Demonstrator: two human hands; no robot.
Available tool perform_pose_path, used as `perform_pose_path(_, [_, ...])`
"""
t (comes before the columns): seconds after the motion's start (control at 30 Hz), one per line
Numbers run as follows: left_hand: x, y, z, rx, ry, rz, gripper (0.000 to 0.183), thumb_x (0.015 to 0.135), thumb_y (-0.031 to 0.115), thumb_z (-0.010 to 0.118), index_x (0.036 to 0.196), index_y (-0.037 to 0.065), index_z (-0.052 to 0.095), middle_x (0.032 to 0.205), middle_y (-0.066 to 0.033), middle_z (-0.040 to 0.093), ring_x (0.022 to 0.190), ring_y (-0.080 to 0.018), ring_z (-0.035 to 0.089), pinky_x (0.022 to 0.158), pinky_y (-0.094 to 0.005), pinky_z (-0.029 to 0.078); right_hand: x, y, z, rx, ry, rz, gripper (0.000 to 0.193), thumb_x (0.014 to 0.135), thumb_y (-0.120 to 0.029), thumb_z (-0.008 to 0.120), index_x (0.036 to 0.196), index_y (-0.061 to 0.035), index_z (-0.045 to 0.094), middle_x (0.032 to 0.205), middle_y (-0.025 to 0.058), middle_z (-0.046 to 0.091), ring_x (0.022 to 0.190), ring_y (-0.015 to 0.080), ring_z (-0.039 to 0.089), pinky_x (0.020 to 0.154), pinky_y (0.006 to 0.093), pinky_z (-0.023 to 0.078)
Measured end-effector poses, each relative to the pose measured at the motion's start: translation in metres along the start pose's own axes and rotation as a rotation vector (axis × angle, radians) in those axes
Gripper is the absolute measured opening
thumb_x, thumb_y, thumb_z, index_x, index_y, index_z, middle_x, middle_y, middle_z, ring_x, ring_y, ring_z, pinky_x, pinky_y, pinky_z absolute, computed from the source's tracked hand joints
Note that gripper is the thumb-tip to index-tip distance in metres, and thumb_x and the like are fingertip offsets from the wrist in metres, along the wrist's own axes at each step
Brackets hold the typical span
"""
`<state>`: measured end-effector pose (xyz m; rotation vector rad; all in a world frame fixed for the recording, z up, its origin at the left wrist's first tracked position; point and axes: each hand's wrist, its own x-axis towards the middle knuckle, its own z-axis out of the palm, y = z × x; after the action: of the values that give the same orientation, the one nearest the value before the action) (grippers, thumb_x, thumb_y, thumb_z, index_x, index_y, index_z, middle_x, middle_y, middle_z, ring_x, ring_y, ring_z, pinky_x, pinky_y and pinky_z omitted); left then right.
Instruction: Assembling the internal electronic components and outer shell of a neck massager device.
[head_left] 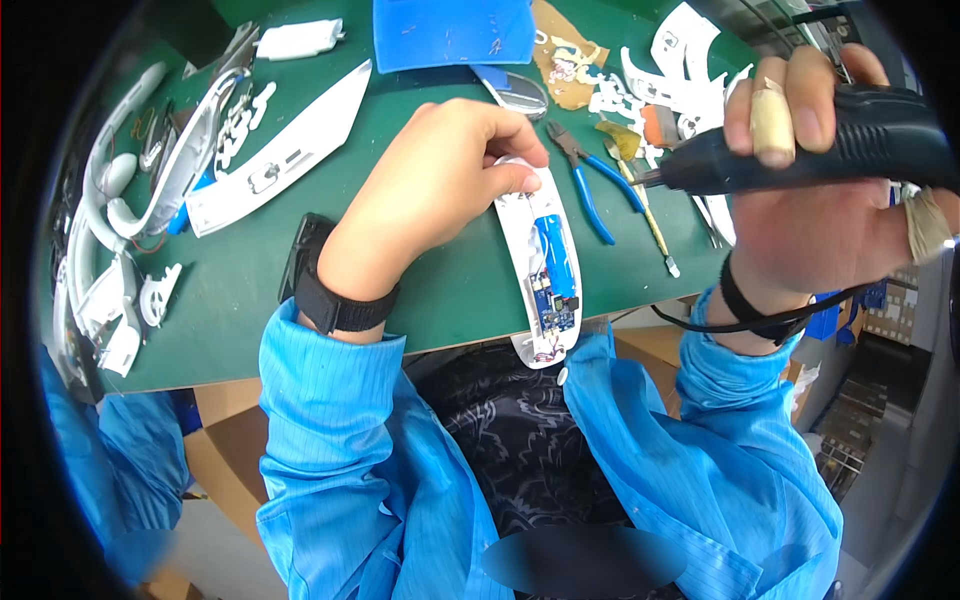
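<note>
My left hand (430, 180) pinches the far end of a long white plastic housing (515, 235), thumb and curled fingers closed there; whatever lies under the fingertips is hidden. Inside the housing sit a blue cylindrical battery (556, 258) and a blue circuit board (546, 305) with thin wires. The near end of the housing reaches past the table edge. Wrapped in my right hand (815, 230) is a black electric screwdriver (850, 135), raised over the right side, its tip pointing left and apart from the housing. Pale tape covers two of that hand's digits.
Blue-handled cutters (590, 190) and a thin yellowish stick (652, 225) lie right of the housing on the green table (440, 290). A blue tray (455, 40) stands at the back. White plastic parts (285, 165) crowd the left; more lie (690, 45) at the far right.
</note>
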<state>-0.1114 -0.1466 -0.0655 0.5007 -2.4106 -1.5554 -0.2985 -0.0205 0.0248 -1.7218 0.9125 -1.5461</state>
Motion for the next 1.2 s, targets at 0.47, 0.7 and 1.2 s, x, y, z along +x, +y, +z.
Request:
perform_pose_path(0.47, [-0.08, 0.033, 0.05, 0.138, 0.377, -0.054, 0.015, 0.087, 0.006, 0.075, 0.096, 0.0, 0.065, 0.086, -0.0096, 0.067, 0.07, -0.019, 0.064, 0.065, -0.0309, 0.052, -0.111, -0.043, -0.076, -0.415, 0.853, 0.129, 0.065, 0.106, -0.054, 0.035, 0.141, -0.0012, 0.05, 0.14, 0.0225, 0.057, 0.127, 0.0279, 0.054, 0.112, 0.0424, 0.037])
perform_pose_path(0.7, [-0.129, 0.044, 0.079, 0.312, 0.299, -0.184, 0.02, 0.088, 0.013, 0.078, 0.097, -0.002, 0.067, 0.072, -0.0071, 0.059, 0.061, -0.0153, 0.051, 0.057, -0.03, 0.044, -0.136, -0.062, -0.081, -0.52, 1.431, -0.26, 0.038, 0.106, -0.027, 0.041, 0.116, 0.0031, 0.062, 0.108, 0.0187, 0.067, 0.101, 0.0256, 0.063, 0.091, 0.0379, 0.048])
perform_pose_path(1.2, [-0.089, 0.054, 0.056, 0.174, 0.112, -0.467, 0.032, 0.102, 0.03, 0.062, 0.099, -0.002, 0.068, 0.067, -0.0085, 0.069, 0.058, -0.0139, 0.062, 0.055, -0.0305, 0.046, -0.2, -0.014, 0.11, -0.208, 0.082, 0.9, 0.037, 0.094, -0.03, 0.071, 0.114, -0.0007, 0.059, 0.091, 0.0209, 0.065, 0.088, 0.0356, 0.067, 0.074, 0.0425, 0.051])
